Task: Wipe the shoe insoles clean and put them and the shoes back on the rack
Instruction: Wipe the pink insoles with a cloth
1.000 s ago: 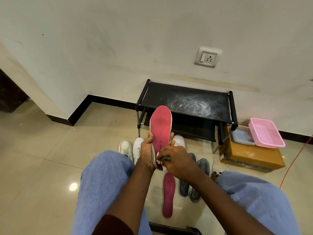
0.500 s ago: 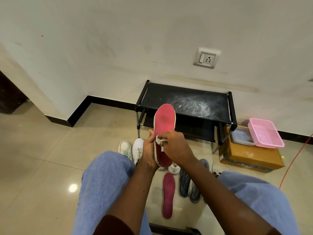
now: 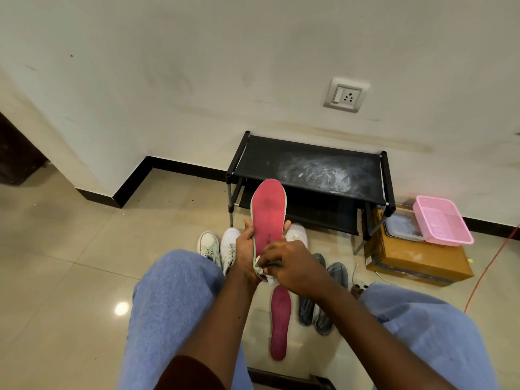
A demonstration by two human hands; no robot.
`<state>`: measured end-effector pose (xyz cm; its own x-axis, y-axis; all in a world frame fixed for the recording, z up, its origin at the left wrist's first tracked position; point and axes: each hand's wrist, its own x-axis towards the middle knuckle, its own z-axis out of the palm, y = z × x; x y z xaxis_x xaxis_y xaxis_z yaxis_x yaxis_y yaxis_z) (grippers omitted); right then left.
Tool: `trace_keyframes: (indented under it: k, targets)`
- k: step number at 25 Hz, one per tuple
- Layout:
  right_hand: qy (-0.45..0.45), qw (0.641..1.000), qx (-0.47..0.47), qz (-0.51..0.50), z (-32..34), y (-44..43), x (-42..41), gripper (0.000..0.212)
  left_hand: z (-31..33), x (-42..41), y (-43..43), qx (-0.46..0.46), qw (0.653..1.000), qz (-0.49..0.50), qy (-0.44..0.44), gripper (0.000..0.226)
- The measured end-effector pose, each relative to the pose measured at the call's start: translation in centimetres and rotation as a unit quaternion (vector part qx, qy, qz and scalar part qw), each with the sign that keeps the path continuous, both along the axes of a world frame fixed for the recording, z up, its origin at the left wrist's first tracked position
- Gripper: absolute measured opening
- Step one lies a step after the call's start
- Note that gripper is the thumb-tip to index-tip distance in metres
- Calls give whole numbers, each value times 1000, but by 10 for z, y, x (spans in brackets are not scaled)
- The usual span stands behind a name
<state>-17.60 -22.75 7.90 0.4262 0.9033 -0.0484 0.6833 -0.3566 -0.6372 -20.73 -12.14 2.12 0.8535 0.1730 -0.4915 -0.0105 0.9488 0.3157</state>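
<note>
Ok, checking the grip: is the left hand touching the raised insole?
Touching. Head view: the left hand grips the raised insole by its edges.

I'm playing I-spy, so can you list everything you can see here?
held insole: one, pink-red, held upright, centre
floor insole: one, darker pink, flat on the floor below it
cloth: one, white, at the held insole's lower end
white shoes: three showing, white, floor behind the held insole
grey shoes: two, grey, floor right of the floor insole
shoe rack: one, black, against the wall
box: one, brown, floor right of the shoe rack
basket: one, pink, on the box
clear tub: one, see-through, on the box beside the basket
wall socket: one, white, above the shoe rack
cable: one, orange, floor far right
legs: two, blue jeans, bottom
left hand: one, grips the held insole
right hand: one, fingers pinch the cloth
</note>
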Motion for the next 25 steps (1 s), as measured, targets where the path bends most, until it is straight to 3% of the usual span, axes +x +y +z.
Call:
trace_keyframes:
  k: [5,11,17,22,25]
  targets:
    - [-16,995,57,-74,-3,13,10,17,3,4,2,3,1000,-12,-4,75]
    - [-82,981,85,-152,-2,39,27,21,3,8,-6,6,999,38,-18,60]
    - [-53,988,116,-88,-11,10,-3,22,1,2,5,-18,999,1,-44,69]
    - [-54,989,136,29,-23,-19,-13,20,-3,1,7,-3,999,9,-40,69]
    - [-46,988,143,22,-20,-19,-7,20,-3,4,8,-7,999,-1,-46,71]
